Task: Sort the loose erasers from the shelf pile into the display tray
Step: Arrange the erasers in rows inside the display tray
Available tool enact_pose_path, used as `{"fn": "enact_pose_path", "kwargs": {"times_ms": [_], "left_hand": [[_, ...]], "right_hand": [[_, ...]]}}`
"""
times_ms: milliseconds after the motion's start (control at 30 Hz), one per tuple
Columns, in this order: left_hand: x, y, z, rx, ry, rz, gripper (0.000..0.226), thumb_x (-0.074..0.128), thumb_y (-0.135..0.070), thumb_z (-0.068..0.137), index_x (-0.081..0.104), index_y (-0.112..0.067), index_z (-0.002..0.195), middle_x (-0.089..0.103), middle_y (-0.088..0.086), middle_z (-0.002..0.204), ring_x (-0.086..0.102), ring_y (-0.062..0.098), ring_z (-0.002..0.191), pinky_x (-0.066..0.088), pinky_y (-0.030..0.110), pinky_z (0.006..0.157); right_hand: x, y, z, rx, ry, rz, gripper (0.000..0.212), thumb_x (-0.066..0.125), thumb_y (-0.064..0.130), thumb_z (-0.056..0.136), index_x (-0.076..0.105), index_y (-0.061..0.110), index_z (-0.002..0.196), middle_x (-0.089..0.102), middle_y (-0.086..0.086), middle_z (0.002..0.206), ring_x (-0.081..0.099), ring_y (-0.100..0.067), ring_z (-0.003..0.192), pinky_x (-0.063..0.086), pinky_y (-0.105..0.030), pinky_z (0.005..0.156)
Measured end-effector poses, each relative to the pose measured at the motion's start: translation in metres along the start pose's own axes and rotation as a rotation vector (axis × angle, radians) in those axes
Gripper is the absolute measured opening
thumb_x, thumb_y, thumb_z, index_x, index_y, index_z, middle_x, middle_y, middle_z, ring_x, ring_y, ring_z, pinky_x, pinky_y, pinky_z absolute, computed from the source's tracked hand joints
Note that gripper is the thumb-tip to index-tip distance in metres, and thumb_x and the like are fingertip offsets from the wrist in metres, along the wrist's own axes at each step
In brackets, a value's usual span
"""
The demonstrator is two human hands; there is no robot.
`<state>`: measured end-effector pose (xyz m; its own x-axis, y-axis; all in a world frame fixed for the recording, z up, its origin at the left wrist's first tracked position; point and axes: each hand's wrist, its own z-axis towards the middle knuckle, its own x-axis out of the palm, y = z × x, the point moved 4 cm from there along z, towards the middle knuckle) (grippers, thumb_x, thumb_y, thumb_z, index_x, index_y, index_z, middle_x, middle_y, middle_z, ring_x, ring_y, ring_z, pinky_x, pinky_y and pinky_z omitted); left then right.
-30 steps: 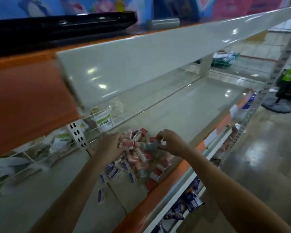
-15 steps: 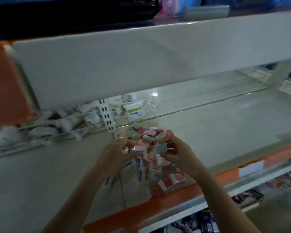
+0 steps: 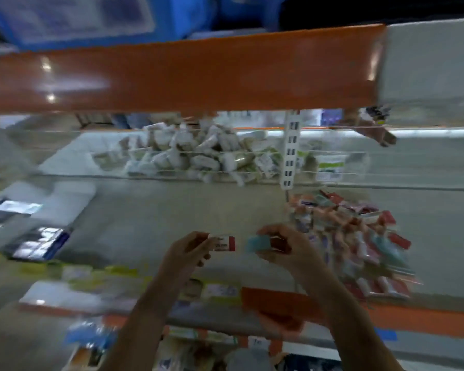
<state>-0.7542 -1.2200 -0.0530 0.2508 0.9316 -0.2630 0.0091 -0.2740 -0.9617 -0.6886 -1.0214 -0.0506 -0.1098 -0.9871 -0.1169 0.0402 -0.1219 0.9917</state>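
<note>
Head view: left hand (image 3: 184, 253) pinches red-white eraser (image 3: 224, 243); right hand (image 3: 287, 246) pinches teal eraser (image 3: 258, 243).

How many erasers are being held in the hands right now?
2. A white and red eraser is pinched in the left hand; a teal eraser is in the right hand. Blur could hide more in either palm.

The eraser pile (image 3: 354, 236) lies on the shelf (image 3: 172, 210), right of both hands; a wire basket (image 3: 198, 156) stands behind.
</note>
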Motion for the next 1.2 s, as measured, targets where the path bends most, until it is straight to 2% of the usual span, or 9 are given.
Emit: {"fn": "enact_pose_path", "kwargs": {"times_ms": [133,267,433,567,667,800,967,1100,1200], "left_hand": [[-0.058,0.019,-0.033,-0.078,-0.103,-0.084,0.013,0.059,-0.010,0.089,0.063,-0.013,0.077,0.057,-0.007,0.049,0.051,0.003,0.048,0.040,0.012,0.046],[-0.125,0.036,-0.068,-0.085,-0.203,-0.101,0.015,0.060,-0.009,0.089,0.064,-0.016,0.075,0.058,-0.008,0.047,0.052,-0.003,0.046,0.040,0.010,0.045],[-0.190,0.045,-0.109,-0.059,-0.237,0.002,0.015,0.058,-0.014,0.091,0.065,-0.022,0.080,0.062,-0.009,0.057,0.054,-0.004,0.053,0.040,0.021,0.057],[-0.232,0.050,-0.123,-0.064,-0.294,-0.016,0.011,0.058,-0.020,0.091,0.065,-0.022,0.083,0.060,-0.005,0.065,0.055,0.006,0.062,0.042,0.024,0.060],[-0.260,0.056,-0.120,-0.080,-0.330,-0.045,0.011,0.058,-0.021,0.091,0.066,-0.023,0.083,0.061,-0.009,0.060,0.055,0.008,0.062,0.041,0.025,0.060],[-0.296,0.068,-0.103,-0.097,-0.365,-0.037,0.010,0.059,-0.019,0.090,0.069,-0.019,0.089,0.062,-0.011,0.061,0.055,-0.001,0.056,0.041,0.017,0.054],[-0.345,0.085,-0.072,-0.099,-0.368,-0.016,0.011,0.058,-0.019,0.091,0.069,-0.021,0.090,0.064,-0.009,0.067,0.055,-0.002,0.059,0.041,0.016,0.056],[-0.385,0.093,-0.037,-0.115,-0.381,-0.001,0.011,0.058,-0.024,0.091,0.069,-0.024,0.092,0.069,-0.012,0.072,0.058,0.004,0.065,0.042,0.020,0.061],[-0.411,0.096,-0.014,-0.111,-0.394,-0.003,0.010,0.058,-0.023,0.091,0.068,-0.025,0.091,0.068,-0.015,0.069,0.058,0.004,0.065,0.042,0.022,0.062]], "right_hand": [[0.066,0.009,-0.005,0.014,0.064,0.071,0.036,0.068,-0.012,0.073,0.060,0.019,0.090,0.065,0.006,0.092,0.066,-0.003,0.082,0.052,-0.016,0.071],[0.140,0.019,-0.016,0.046,0.168,0.097,0.034,0.067,-0.011,0.076,0.059,0.017,0.093,0.065,0.003,0.091,0.065,0.002,0.077,0.054,-0.019,0.069],[0.213,0.031,-0.030,0.031,0.193,0.120,0.028,0.067,-0.001,0.080,0.059,0.021,0.095,0.067,0.012,0.089,0.066,-0.001,0.081,0.053,-0.018,0.065],[0.263,0.038,-0.026,0.042,0.221,0.118,0.035,0.069,-0.004,0.077,0.059,0.026,0.092,0.068,0.003,0.091,0.066,-0.011,0.081,0.055,-0.022,0.064],[0.292,0.042,-0.015,0.049,0.240,0.140,0.035,0.070,-0.003,0.076,0.061,0.028,0.091,0.070,0.004,0.087,0.066,-0.019,0.082,0.053,-0.023,0.060],[0.327,0.043,0.011,0.059,0.236,0.173,0.037,0.067,-0.008,0.076,0.062,0.025,0.091,0.070,0.006,0.081,0.066,-0.013,0.079,0.055,-0.038,0.072],[0.372,0.043,0.057,0.010,0.266,0.198,0.032,0.068,-0.005,0.077,0.062,0.021,0.096,0.071,0.006,0.083,0.065,-0.009,0.073,0.053,-0.018,0.061],[0.406,0.052,0.104,-0.031,0.305,0.202,0.035,0.063,-0.013,0.078,0.062,0.018,0.095,0.071,0.003,0.080,0.064,-0.018,0.074,0.050,-0.028,0.065],[0.424,0.061,0.136,-0.076,0.324,0.171,0.036,0.059,-0.017,0.077,0.060,0.017,0.091,0.070,0.002,0.082,0.067,-0.010,0.078,0.051,-0.022,0.066]]}}
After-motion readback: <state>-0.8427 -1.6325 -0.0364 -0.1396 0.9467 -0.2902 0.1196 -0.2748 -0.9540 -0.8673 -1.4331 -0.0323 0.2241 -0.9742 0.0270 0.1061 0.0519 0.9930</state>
